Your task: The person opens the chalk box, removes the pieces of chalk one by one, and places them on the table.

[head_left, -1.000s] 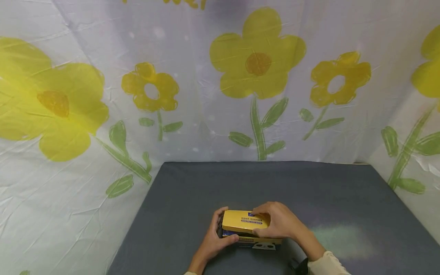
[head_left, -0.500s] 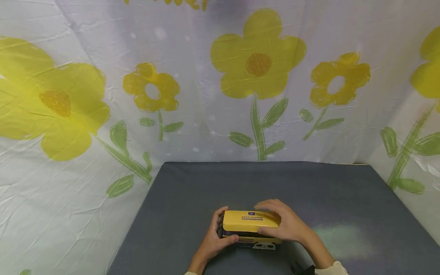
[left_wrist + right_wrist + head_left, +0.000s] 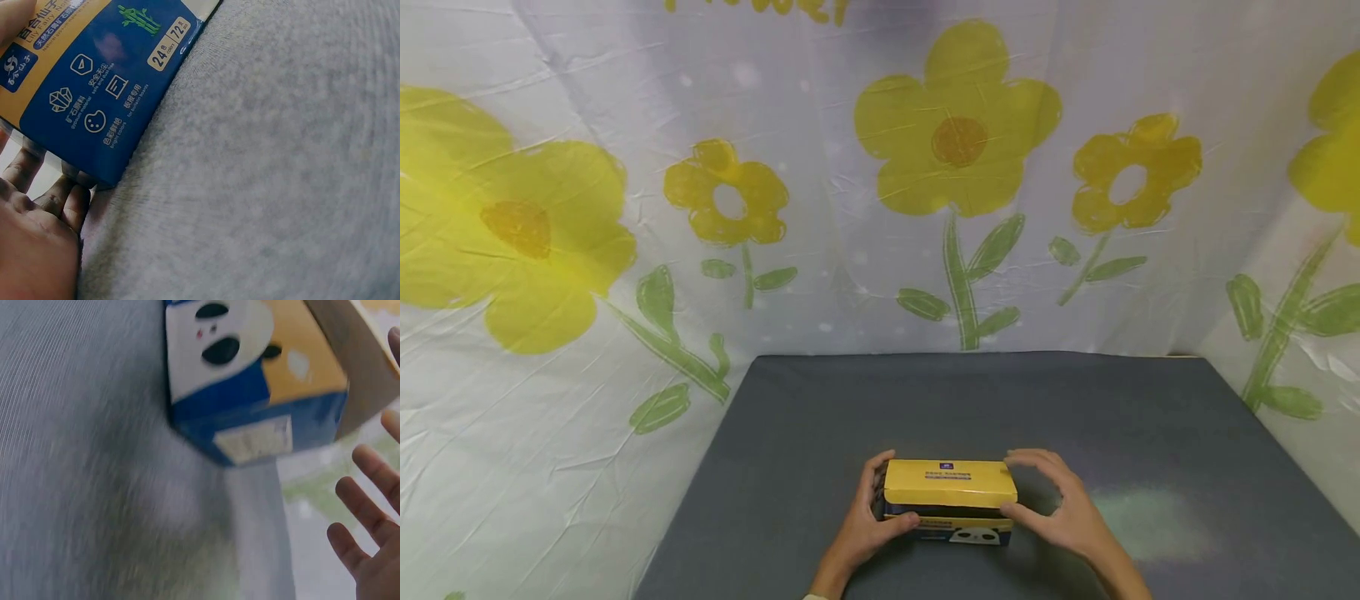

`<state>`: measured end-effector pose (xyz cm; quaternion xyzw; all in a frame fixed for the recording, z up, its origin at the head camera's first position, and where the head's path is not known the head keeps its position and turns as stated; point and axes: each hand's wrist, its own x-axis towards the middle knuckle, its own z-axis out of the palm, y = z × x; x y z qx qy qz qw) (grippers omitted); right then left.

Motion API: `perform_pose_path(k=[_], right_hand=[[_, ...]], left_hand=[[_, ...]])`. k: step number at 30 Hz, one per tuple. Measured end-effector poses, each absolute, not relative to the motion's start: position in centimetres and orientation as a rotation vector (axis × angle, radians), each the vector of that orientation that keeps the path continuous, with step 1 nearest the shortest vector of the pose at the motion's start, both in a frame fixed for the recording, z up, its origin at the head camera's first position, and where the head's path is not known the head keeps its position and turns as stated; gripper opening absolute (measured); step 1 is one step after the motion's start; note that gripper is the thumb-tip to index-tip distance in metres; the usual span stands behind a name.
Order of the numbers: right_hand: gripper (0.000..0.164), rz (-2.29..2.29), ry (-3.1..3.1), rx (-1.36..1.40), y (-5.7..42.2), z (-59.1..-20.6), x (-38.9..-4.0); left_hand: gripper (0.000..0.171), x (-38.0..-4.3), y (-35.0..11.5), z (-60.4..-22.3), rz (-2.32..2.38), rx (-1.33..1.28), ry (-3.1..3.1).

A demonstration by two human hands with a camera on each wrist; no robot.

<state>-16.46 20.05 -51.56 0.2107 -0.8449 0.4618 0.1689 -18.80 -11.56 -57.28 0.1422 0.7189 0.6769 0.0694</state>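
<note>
A yellow and blue chalk box (image 3: 940,532) stands on the table, its yellow lid (image 3: 951,492) raised a little above the front wall so that a dark gap shows. My left hand (image 3: 861,521) grips its left end, thumb on the front and fingers behind. The left wrist view shows printing for 24 colors and 72 pieces on the box front (image 3: 103,94). At the right end, my right hand (image 3: 1067,510) is spread around the lid's corners, the thumb tip at the front corner. In the right wrist view its fingers (image 3: 365,509) are apart from the box. What lies inside is hidden.
A dark grey cloth covers the table (image 3: 820,408). Behind and at both sides hangs a white curtain (image 3: 842,250) printed with yellow flowers. A pale patch of light (image 3: 1150,521) falls on the cloth at the right.
My right hand has slid rightward along the lid to the box's right end, and its fingers have spread. More of the lid shows. My left hand has kept its grip.
</note>
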Motion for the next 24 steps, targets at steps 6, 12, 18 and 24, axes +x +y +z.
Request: perform_pose_path(k=[6, 12, 18, 24], right_hand=[[0.045, 1.31, -2.438, 0.527, 21.6, -52.6, -16.2], [0.04, 1.207, -2.463, 0.543, 21.4, -53.0, -16.0], [0.044, 1.186, -2.372, 0.609, 20.8, -52.7, -16.4], [0.046, 1.196, -2.298, 0.67, 20.5, -52.0, -17.1]], left_hand=[[0.092, -18.7, -11.6, -57.3, 2.047, 0.426, 2.17], [0.091, -18.7, -11.7, -57.4, 2.031, 0.41, 2.185], [0.091, -18.7, -11.7, -57.5, 1.989, 0.41, 2.221], [0.092, -18.8, -11.7, -57.5, 2.013, 0.424, 2.216]])
